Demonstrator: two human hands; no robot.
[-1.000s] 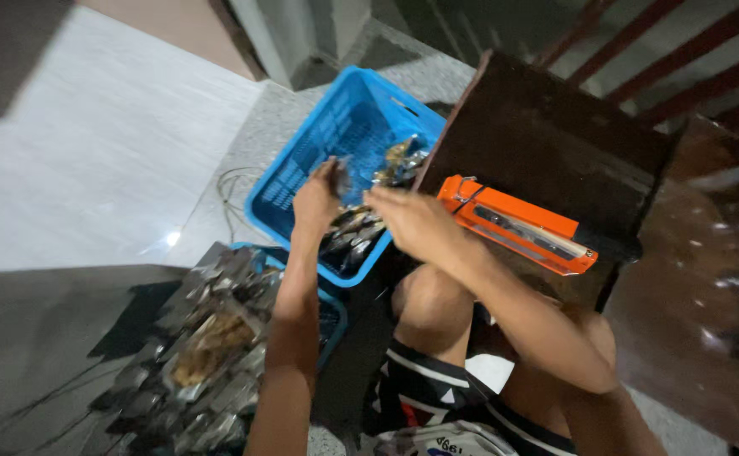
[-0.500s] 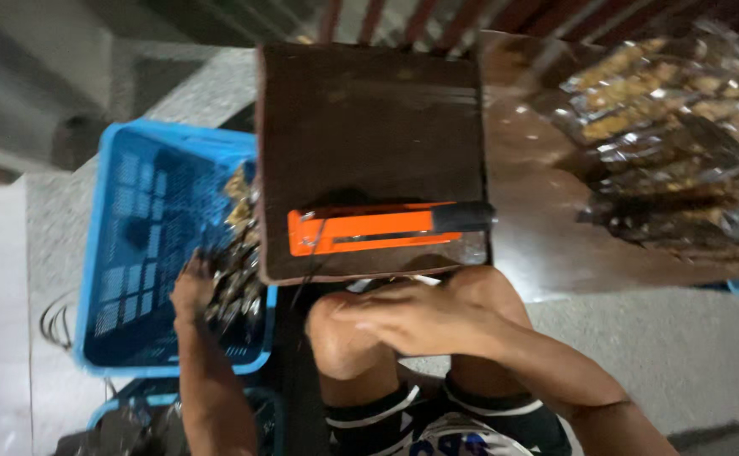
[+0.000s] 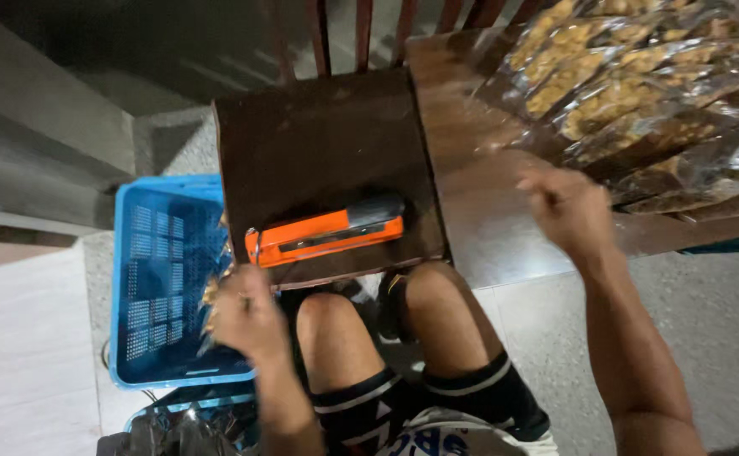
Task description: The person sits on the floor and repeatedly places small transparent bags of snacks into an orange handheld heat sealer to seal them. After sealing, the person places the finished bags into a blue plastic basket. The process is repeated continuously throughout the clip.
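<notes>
The left hand (image 3: 247,317) grips a snack packet (image 3: 216,287), long axis upright, over the blue crate (image 3: 154,279); the right hand (image 3: 565,207), blurred, grip indiscernible, hovers above the tabletop (image 3: 479,228).

A home turned small packing spot — a tiled floor (image 3: 23,355), a dark wooden chair (image 3: 327,160), an orange bag sealer (image 3: 327,236), a blue plastic crate (image 3: 163,279) and heaped clear snack packets (image 3: 640,93) — all handwork.
</notes>
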